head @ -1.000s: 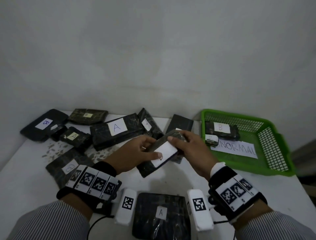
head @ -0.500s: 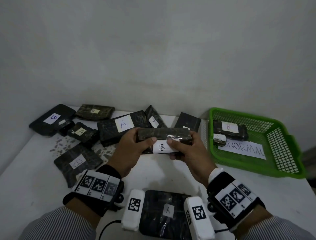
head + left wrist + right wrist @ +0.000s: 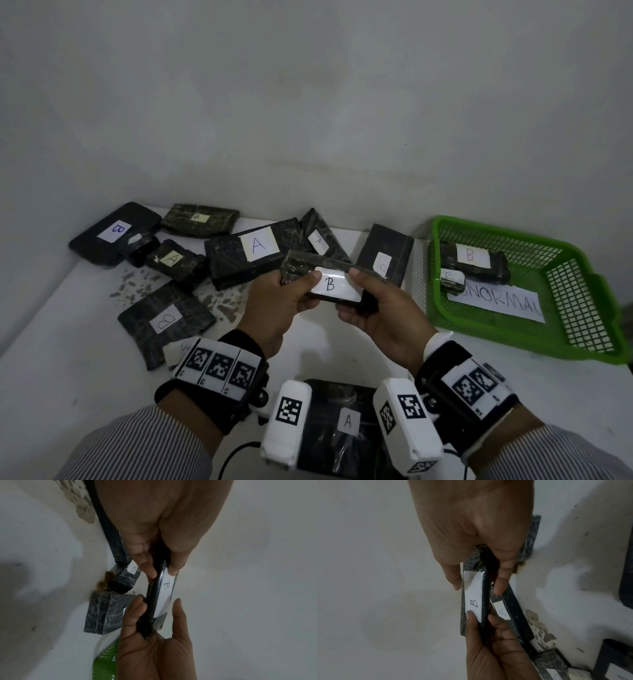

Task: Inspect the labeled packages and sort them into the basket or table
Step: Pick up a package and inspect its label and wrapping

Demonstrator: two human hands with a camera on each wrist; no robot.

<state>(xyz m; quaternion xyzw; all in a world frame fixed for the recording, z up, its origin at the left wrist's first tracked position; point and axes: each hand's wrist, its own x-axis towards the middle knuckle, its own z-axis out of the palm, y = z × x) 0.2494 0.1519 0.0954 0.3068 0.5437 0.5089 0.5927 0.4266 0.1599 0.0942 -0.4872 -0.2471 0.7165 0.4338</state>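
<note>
The package (image 3: 329, 286) marked B is held above the surface (image 3: 68, 359), label up. The left hand (image 3: 277, 308) pinches its 9 o'clock end and the right hand (image 3: 383, 315) pinches its 3 o'clock end. The green basket (image 3: 582, 329) sits at 3 o'clock; other packages (image 3: 253, 253) lie from 9 to 12 o'clock.

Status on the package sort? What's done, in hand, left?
Done: two B-labelled packages lie in the green basket. One A package sits nearest the person, possibly already sorted. In hand: left hand and right hand grip a B package, label up. Left: roughly eight packages on the table.
</note>
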